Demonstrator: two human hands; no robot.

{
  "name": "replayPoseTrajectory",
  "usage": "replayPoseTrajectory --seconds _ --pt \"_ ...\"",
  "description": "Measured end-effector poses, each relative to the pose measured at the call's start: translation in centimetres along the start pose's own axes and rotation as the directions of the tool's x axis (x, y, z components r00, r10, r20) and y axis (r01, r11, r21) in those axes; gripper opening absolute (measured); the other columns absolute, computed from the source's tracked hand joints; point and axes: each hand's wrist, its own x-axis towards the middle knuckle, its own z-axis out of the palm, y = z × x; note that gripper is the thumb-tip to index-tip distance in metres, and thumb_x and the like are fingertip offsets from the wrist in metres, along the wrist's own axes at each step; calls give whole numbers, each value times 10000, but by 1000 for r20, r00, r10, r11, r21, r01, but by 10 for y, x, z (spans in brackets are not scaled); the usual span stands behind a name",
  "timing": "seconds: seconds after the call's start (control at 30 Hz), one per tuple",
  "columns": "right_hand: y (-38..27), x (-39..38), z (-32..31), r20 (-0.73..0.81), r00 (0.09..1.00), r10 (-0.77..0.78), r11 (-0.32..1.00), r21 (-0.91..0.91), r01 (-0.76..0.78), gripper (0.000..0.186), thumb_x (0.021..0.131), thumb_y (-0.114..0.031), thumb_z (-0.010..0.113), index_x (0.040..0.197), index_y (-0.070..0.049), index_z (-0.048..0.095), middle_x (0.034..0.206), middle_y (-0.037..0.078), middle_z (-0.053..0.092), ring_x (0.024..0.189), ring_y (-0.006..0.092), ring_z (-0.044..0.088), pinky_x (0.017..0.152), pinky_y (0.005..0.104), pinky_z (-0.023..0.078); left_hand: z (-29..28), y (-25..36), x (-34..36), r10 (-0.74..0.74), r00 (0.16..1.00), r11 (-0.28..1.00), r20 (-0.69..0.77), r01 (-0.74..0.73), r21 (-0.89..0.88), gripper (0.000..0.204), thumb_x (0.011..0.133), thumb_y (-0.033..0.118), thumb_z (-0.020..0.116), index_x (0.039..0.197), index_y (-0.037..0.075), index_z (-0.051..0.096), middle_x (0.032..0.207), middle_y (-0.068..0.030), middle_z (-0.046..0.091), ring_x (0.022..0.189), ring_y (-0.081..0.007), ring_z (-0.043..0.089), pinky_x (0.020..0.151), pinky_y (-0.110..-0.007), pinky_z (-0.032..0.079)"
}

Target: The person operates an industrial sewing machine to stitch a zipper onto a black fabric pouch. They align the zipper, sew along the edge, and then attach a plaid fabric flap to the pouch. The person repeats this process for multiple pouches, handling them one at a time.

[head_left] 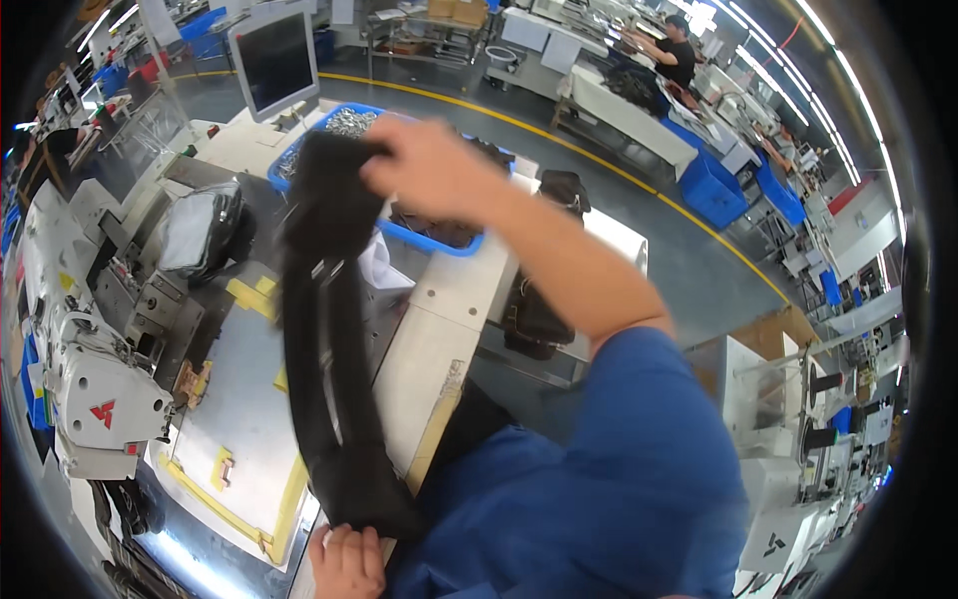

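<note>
Stretched lengthwise in front of me is a long black fabric piece point(354, 389), broad at both ends, with thin shiny lines along its middle. My right hand point(429, 170) is raised and slightly blurred, its fingers closed on the far end. At the near end, my left hand point(347, 562) curls its fingers over the fabric's edge. The piece hangs over the table edge and partly hides a flat metal plate point(244, 349) bordered with yellow tape. Just right of the fabric lies a white cloth point(384, 268).
A white sewing machine head point(110, 394) stands at the left. Behind the fabric, a blue tray point(457, 248) holds metal parts and dark pieces. A monitor point(274, 65) rises beyond it. Left of the fabric sits a plastic-wrapped bundle point(200, 230). Black bags point(539, 317) lie at the right.
</note>
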Motion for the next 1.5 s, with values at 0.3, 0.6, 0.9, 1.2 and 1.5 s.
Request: replayPoseTrajectory --seconds 0.3,0.6,0.9,1.2,1.5 --pt "195 -94 -143 -151 720 677 727 291 -622 241 947 -165 775 1147 -39 728 934 35 700 812 129 626 740 305 527 26 -4 125 457 860 889 -228 -432 152 140 909 154 662 1000 74 732 990 -50 642 996 -241 684 789 -406 565" --pt "309 -117 -227 -655 647 391 617 -335 -712 473 928 -352 766 1226 14 732 1218 228 754 1167 376 710 1021 455 540 58 56 223 330 939 919 -99 -343 -193 453 956 281 732 1293 -8 642 1316 -180 662 1250 -337 639 985 -426 549" --pt "182 -68 -19 -280 923 265 942 -130 -310 302 964 -304 754 1094 -32 767 1122 145 774 1088 319 731 982 385 552 38 -44 90 -223 973 963 -66 209 -171 362 864 234 828 1153 46 717 1174 -157 707 1107 -360 677 938 -469 542" --pt "6 -94 114 -58 959 -279 921 267 284 60 956 24 692 1014 16 682 1024 116 692 733 154 555 657 282 460 -36 -139 -115 -856 280 249 -435 960 128 274 933 232 761 1109 22 748 1101 -162 719 1067 -391 663 963 -469 521" --pt "-40 -82 153 131 939 -318 882 405 242 33 1000 -18 666 996 15 665 990 89 662 761 131 564 663 264 464 -83 -132 -333 -852 -215 -328 -477 930 167 392 935 337 773 1132 1 730 1093 -224 714 1079 -428 675 944 -517 536"
